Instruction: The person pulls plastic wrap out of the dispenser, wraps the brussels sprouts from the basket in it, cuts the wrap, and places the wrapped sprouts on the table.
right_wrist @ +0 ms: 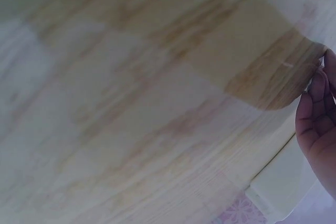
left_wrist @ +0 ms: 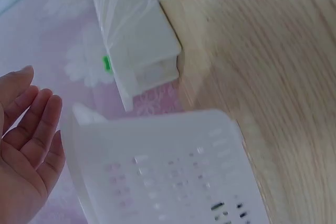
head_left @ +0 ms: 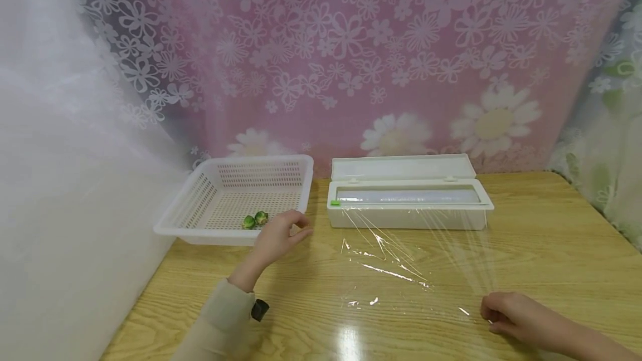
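Note:
A sheet of clear cling film (head_left: 396, 263) stretches from the front of a white film dispenser (head_left: 396, 219) over the wooden table. My right hand (head_left: 519, 316) pinches its near right edge. The right wrist view shows that hand's (right_wrist: 320, 119) fingertips and thumb together at the film. My left hand (head_left: 278, 238) hovers by the front right corner of a white plastic basket (head_left: 215, 235), fingers loosely bent and holding nothing. Two green Brussels sprouts (head_left: 254, 219) lie in the basket near that hand. In the left wrist view, a gap shows between thumb and fingers of the hand (left_wrist: 31, 140).
The dispenser's lid (head_left: 401, 167) stands raised, with a film roll (head_left: 406, 196) inside. A green slider (head_left: 335, 203) sits at its left end. Behind the table (head_left: 551, 249) hangs a pink flowered curtain (head_left: 351, 71); white sheeting (head_left: 75, 183) hangs at the left.

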### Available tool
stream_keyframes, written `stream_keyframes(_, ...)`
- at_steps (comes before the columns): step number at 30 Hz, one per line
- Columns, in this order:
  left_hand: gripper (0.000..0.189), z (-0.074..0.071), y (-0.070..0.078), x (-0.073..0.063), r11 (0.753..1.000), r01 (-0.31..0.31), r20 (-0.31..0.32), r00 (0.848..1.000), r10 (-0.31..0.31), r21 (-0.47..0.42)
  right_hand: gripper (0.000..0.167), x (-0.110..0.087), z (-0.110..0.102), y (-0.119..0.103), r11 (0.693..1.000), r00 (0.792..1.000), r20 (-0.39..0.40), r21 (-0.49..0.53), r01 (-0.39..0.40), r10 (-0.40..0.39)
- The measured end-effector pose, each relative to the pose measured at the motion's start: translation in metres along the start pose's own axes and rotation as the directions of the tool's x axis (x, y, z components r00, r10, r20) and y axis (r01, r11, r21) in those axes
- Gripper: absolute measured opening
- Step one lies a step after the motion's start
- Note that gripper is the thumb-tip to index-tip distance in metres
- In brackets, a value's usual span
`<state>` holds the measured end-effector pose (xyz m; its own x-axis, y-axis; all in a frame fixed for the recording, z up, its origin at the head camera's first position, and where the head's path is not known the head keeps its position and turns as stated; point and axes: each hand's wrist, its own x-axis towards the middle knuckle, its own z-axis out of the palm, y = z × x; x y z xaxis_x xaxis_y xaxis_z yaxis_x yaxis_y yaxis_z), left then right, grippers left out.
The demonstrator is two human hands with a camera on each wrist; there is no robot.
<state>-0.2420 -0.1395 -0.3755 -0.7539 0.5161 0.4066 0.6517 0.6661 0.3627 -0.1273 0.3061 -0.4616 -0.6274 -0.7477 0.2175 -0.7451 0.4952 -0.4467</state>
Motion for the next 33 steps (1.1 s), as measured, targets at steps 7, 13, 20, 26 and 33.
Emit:
stream_keyframes(7, 0.015, -0.013, -0.027, 0.000, 0.996, 0.076, -0.078, 0.994, -0.078, -0.040, 0.022, -0.001, -0.001, 0.000, 1.000, 1.000, 0.023, 0.025, -0.018, 0.017)
stream_keyframes(13, 0.017, -0.024, -0.055, -0.003, 0.984, 0.166, -0.106, 0.979, -0.173, -0.070, 0.019, -0.001, -0.002, 0.001, 0.998, 0.999, 0.047, 0.051, -0.026, 0.024)
stream_keyframes(20, 0.021, -0.037, -0.089, -0.008, 0.956, 0.286, -0.088, 0.953, -0.291, -0.062, 0.019, -0.002, -0.001, 0.003, 0.999, 0.999, 0.040, 0.049, -0.015, 0.013)
stream_keyframes(26, 0.022, -0.049, -0.108, -0.009, 0.942, 0.331, -0.047, 0.942, -0.333, -0.061, 0.018, -0.004, 0.000, 0.002, 0.998, 1.000, 0.026, 0.053, -0.016, 0.014)
stream_keyframes(33, 0.024, -0.053, -0.125, -0.006, 0.920, 0.390, 0.019, 0.921, -0.389, -0.027, 0.013, -0.009, 0.003, 0.003, 0.997, 0.999, -0.034, 0.075, -0.013, 0.016)
